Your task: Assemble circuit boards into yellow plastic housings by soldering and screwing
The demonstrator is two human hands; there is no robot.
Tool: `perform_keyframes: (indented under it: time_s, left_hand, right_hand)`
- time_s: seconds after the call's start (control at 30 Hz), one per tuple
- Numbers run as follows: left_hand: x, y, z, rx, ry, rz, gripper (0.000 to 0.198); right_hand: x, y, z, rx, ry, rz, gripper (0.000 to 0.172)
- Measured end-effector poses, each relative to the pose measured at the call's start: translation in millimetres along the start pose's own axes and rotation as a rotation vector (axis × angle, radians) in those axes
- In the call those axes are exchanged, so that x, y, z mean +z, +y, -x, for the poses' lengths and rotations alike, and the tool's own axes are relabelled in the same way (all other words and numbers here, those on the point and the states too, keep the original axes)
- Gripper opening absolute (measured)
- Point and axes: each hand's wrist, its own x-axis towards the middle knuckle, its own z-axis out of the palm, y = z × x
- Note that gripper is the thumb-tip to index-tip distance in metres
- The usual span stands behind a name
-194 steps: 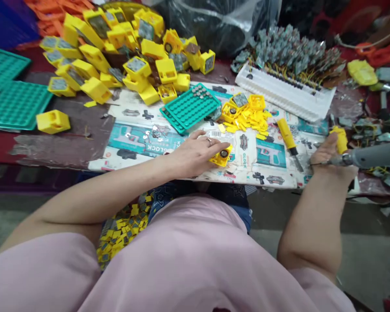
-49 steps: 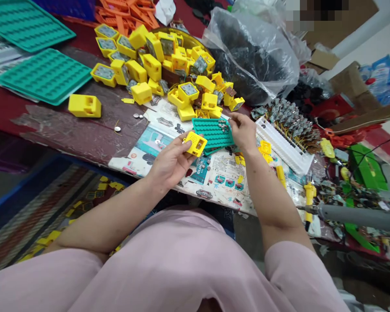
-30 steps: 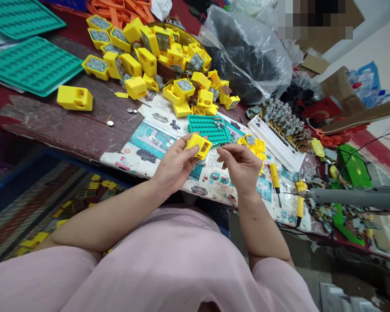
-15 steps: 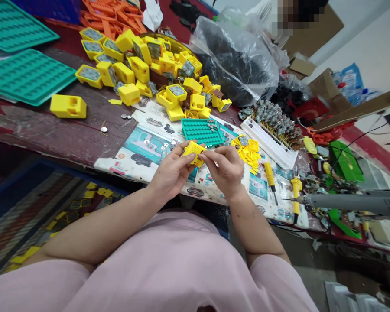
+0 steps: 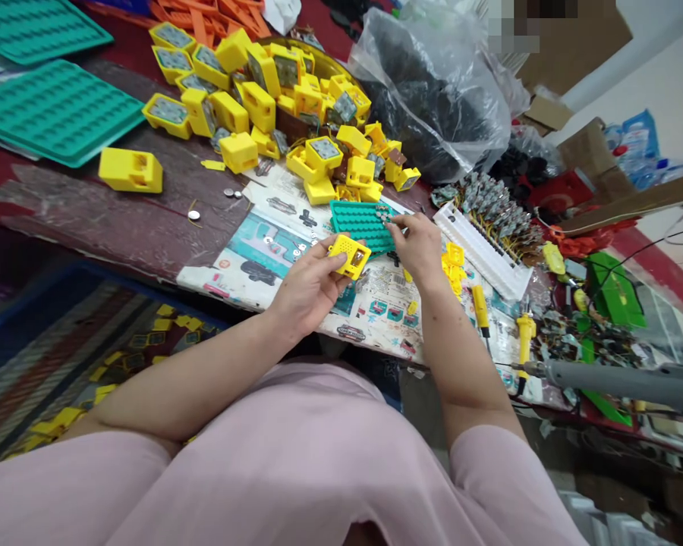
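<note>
My left hand (image 5: 313, 284) is closed around a small yellow plastic case (image 5: 350, 256), with its perforated face and an open compartment turned up. Metal contacts show inside the compartment. My right hand (image 5: 415, 243) is over the right end of a small green ridged tray (image 5: 356, 225), thumb and forefinger pinched on a button cell (image 5: 386, 218) there. Several more silver cells lie around the fingertips. Behind the right wrist is a pile of small yellow plastic parts (image 5: 454, 262), partly hidden.
Yellow housings (image 5: 242, 152) are heaped at the back, beside a clear plastic bag (image 5: 432, 98). Right of my arm are a white rack (image 5: 483, 254) with wired circuit boards, a yellow screwdriver (image 5: 480, 307) and a grey tool (image 5: 615, 383). Larger green trays (image 5: 57, 114) lie at left.
My right hand has left the yellow case and moved up and right to the cells in the green tray. My left hand keeps the case, whose compartment now shows.
</note>
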Motion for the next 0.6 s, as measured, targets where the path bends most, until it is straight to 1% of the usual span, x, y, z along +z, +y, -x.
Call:
perform_keyframes:
  time_s: [0.07,0.17,0.27,0.37,0.47,0.6]
  left_hand:
    - [0.2,0.3,-0.1,0.004,0.003,0.003,0.027]
    - [-1.9,1.1,-0.7,0.012,0.018,0.005,0.028]
    - [-5.3,1.4,-1.6,0.024,0.013,-0.008,0.033]
    - [-7.7,0.1,-3.0,0.037,-0.011,-0.028,0.041]
    - [-8.1,-2.3,-4.5,0.058,-0.012,-0.022,0.044]
    - [-7.5,-4.9,-6.5,0.112,0.003,-0.015,0.041]
  right_hand:
    - [10.0,4.7,-8.0,0.01,-0.025,0.036,0.019]
    - [18.7,8.7,-12.0,-0.019,-0.008,0.016,0.014]
    - [18.9,10.1,-13.8,-0.014,-0.022,-0.019,0.012]
    - [13.0,7.3,-13.9,0.016,-0.048,-0.062,0.011]
    - [5.2,1.6,-9.1,0.068,-0.01,-0.183,0.011]
    - [-3.3,-6.9,6.1,0.105,0.09,-0.528,0.012]
